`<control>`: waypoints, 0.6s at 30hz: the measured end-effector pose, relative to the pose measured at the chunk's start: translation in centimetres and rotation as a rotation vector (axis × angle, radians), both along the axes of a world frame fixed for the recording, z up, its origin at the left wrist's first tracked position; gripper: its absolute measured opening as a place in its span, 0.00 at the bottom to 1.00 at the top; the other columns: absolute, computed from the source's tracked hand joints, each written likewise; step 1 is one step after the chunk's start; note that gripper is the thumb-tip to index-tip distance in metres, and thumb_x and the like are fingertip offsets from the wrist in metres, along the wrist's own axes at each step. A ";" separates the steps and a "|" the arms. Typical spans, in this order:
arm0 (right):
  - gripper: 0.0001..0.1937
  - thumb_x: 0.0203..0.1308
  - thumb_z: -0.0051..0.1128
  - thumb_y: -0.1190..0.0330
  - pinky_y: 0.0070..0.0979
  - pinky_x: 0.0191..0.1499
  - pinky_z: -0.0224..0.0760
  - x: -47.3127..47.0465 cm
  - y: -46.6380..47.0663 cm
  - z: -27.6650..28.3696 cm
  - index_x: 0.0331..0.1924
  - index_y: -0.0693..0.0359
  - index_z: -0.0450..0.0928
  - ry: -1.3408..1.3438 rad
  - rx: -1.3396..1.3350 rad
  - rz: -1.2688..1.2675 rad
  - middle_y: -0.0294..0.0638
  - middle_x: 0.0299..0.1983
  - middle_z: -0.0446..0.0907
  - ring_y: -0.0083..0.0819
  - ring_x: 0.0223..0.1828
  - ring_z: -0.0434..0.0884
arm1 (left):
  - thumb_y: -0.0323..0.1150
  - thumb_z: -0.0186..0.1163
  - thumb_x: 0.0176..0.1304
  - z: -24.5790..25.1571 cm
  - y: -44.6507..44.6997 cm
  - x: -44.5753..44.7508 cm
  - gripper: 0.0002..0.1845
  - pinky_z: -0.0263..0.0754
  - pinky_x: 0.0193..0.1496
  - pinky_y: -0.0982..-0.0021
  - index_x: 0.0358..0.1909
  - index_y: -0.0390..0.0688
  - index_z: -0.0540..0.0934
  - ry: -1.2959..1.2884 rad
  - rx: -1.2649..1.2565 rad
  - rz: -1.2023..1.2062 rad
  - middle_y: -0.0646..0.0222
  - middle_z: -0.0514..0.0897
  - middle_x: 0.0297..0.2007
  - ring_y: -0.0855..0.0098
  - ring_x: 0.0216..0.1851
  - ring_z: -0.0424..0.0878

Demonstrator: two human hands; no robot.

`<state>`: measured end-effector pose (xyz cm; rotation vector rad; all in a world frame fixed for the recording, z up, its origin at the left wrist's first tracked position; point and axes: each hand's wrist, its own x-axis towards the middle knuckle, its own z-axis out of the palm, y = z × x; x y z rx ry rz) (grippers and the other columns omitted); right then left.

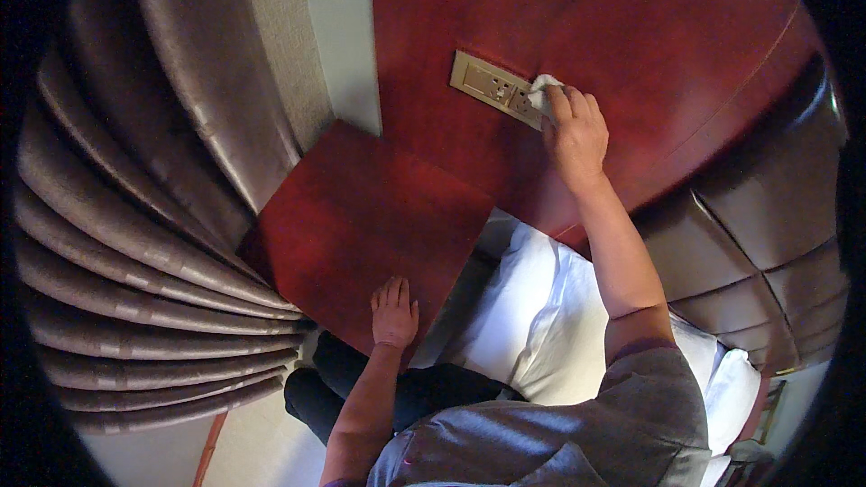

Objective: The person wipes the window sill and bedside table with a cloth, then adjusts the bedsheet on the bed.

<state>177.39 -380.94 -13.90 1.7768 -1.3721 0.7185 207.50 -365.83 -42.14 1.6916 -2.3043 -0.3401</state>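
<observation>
My right hand [578,132] holds a small white cloth [543,90] against the right end of a gold-coloured wall socket plate [488,84]. The plate, with a flat panel and socket holes, is set in a dark red wall panel [643,47]. The cloth and my fingers hide its right end. My left hand [395,314] rests palm down, fingers slightly apart, on the near part of a red bedside tabletop [372,210]. Nothing is seen in that hand.
Brown, deeply folded curtains [169,216] hang along the left, touching or close to the tabletop. To the right are a bed with white bedding [541,311] and a brown padded headboard [731,250]. A pale wall strip [342,34] stands behind the tabletop's far corner.
</observation>
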 end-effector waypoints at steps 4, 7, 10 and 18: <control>0.14 0.50 0.55 0.73 0.36 0.40 0.76 2.0 -2.4 0.2 0.43 0.60 0.79 0.039 0.002 -0.007 0.44 0.42 0.80 0.41 0.41 0.79 | 0.43 0.55 0.67 0.0 0.0 0.0 0.30 0.51 0.73 0.50 0.68 0.41 0.68 -0.019 0.022 0.010 0.61 0.66 0.69 0.57 0.70 0.62; 0.12 0.52 0.53 0.71 0.36 0.40 0.76 3.9 -4.7 0.2 0.41 0.60 0.79 0.065 -0.003 0.010 0.42 0.39 0.79 0.40 0.41 0.78 | 0.43 0.54 0.67 -0.1 0.1 0.0 0.29 0.51 0.73 0.50 0.67 0.41 0.69 -0.006 0.011 0.014 0.62 0.67 0.68 0.57 0.70 0.62; 0.10 0.54 0.51 0.70 0.36 0.39 0.76 5.8 -6.5 0.3 0.40 0.60 0.78 0.083 0.025 0.012 0.42 0.37 0.78 0.39 0.40 0.78 | 0.42 0.54 0.67 -0.2 0.2 0.1 0.29 0.51 0.73 0.49 0.67 0.40 0.69 0.006 0.003 0.019 0.62 0.67 0.68 0.57 0.70 0.62; 0.11 0.48 0.61 0.69 0.35 0.39 0.76 8.6 -9.9 0.8 0.39 0.58 0.80 0.109 0.076 0.056 0.40 0.37 0.80 0.38 0.39 0.80 | 0.41 0.56 0.65 -0.1 0.1 0.2 0.29 0.51 0.73 0.49 0.66 0.40 0.70 0.014 -0.034 0.002 0.62 0.68 0.67 0.58 0.69 0.63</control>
